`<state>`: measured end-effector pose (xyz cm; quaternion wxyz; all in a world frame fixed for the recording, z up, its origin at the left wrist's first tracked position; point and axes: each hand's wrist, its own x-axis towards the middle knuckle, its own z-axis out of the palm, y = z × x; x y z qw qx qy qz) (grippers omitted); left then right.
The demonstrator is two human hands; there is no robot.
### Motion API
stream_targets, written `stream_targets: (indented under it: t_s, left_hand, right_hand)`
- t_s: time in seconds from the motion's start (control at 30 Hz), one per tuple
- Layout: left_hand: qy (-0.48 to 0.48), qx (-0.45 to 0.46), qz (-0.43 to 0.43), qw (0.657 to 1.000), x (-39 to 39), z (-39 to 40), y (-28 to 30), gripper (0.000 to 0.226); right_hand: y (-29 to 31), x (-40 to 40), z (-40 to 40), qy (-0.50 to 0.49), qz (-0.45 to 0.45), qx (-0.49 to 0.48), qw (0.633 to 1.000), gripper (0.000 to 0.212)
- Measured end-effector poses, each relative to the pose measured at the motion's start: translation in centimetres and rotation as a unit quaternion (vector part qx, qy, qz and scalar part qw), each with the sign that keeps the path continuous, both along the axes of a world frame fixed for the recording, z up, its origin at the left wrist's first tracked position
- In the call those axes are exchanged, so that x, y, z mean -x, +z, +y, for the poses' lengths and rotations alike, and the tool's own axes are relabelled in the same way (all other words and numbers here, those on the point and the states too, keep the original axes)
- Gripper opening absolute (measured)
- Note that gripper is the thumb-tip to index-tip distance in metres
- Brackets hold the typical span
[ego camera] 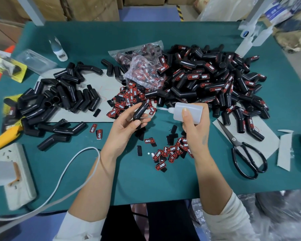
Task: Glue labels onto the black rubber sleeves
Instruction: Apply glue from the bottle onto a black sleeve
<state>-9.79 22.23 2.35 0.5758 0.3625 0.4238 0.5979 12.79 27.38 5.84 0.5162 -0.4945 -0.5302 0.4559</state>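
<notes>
My left hand [127, 124] grips a bent black rubber sleeve [140, 111] over the green table. My right hand [195, 122] grips a translucent glue bottle [188, 111] on its side, its nozzle pointing left toward the sleeve with a small gap between them. Loose red-and-black labels [170, 152] lie below my hands, and more labels [127, 100] are heaped just beyond the sleeve. A pile of plain sleeves [59, 96] lies to the left. A large pile of labelled sleeves [215, 80] lies to the right.
Black scissors [241, 150] lie at the right on grey card. A clear bag of labels [142, 70] sits in the middle back. A power strip [16, 174] with a white cable [73, 173] lies at the left, beside a yellow knife [2, 138]. A second bottle [58, 48] stands at the back left.
</notes>
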Motion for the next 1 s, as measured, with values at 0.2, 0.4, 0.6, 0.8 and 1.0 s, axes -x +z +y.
stream_targets:
  t_s: [0.2,0.4,0.6,0.8,1.0]
  left_hand:
    - [0.001,0.000,0.000,1.000,0.02,-0.02,-0.02,0.050]
    - [0.000,-0.002,-0.002,1.000,0.08,-0.03,-0.02,0.049]
    - [-0.001,-0.004,-0.001,1.000,0.09,0.01,-0.05,0.049]
    - [0.000,0.004,-0.003,1.000,0.08,-0.04,-0.12,0.050]
    - [-0.005,0.001,-0.004,1.000,-0.03,-0.07,0.35,0.049]
  right_hand:
    - [-0.15,-0.05,0.00,0.001,-0.002,0.005,1.000,0.022]
    - [-0.10,-0.13,0.02,0.000,-0.005,0.005,1.000,0.022]
    - [-0.13,-0.09,0.03,-0.003,-0.005,0.006,1.000,0.022]
    - [-0.27,-0.13,0.08,-0.002,-0.004,0.006,1.000,0.024]
    - [-0.30,-0.14,0.07,-0.002,-0.002,0.003,1.000,0.024]
